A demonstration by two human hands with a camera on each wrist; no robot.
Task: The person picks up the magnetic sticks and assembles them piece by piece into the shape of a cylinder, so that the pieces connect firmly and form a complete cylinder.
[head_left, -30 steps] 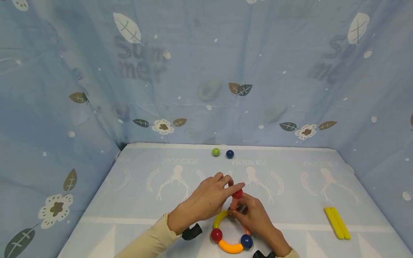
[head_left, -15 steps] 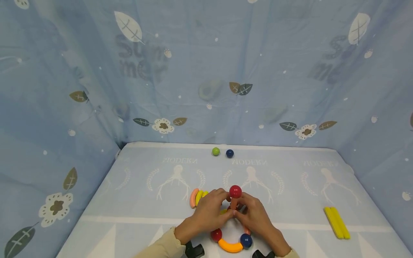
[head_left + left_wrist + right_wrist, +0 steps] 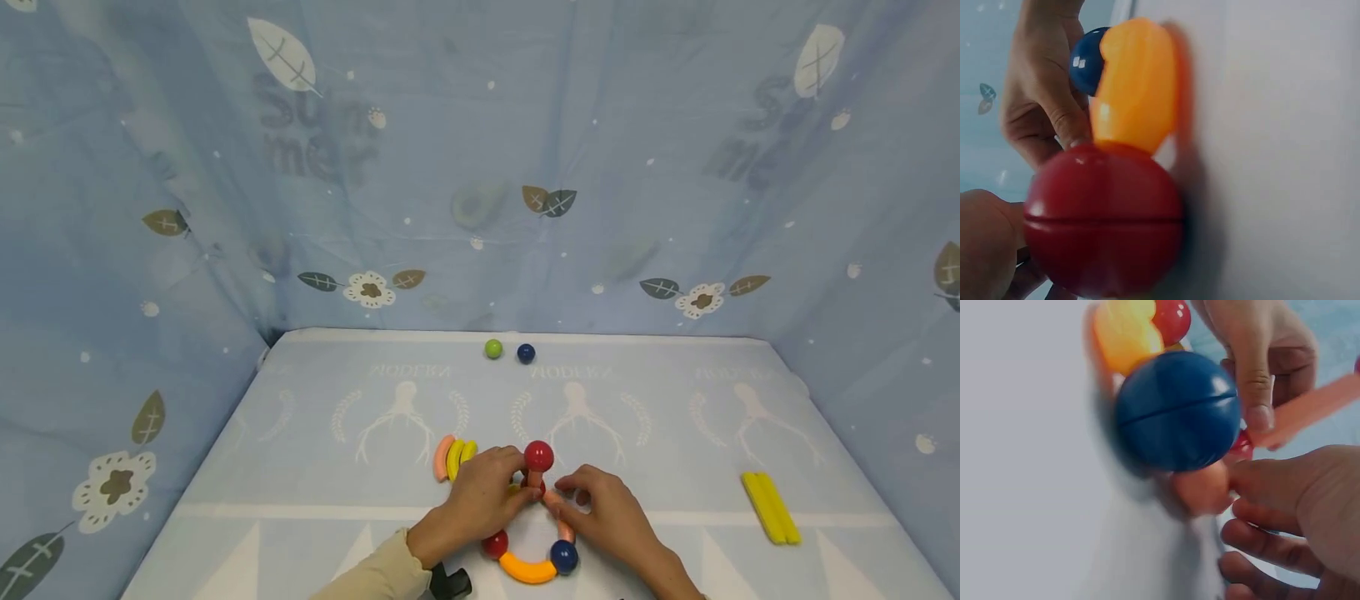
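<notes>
A ring of balls and curved rods lies on the table: a red ball point(image 3: 495, 544), an orange curved rod point(image 3: 527, 571), a blue ball point(image 3: 564, 557) and a pink curved rod point(image 3: 566, 531). At its far side, from a partly hidden red ball point(image 3: 1242, 447), rises a straight pink stick point(image 3: 1316, 409) topped by another red ball point(image 3: 538, 456). My left hand point(image 3: 483, 492) pinches the stick near its base, covering most of the ring's yellow curved rod. Beside the pink curve, my right hand point(image 3: 611, 512) touches it with the thumb, its other fingers loosely spread.
Left of the left hand lie a pink curved rod point(image 3: 444, 458) and yellow curved rods point(image 3: 455, 459). Two yellow sticks point(image 3: 771, 508) are at the right. A green ball point(image 3: 492, 349) and a dark blue ball point(image 3: 527, 354) sit near the back edge, before a patterned curtain point(image 3: 480, 167).
My left hand came down from the top red ball to the stick's base. The right hand has let go of the stick and shifted slightly right, its fingers loosening.
</notes>
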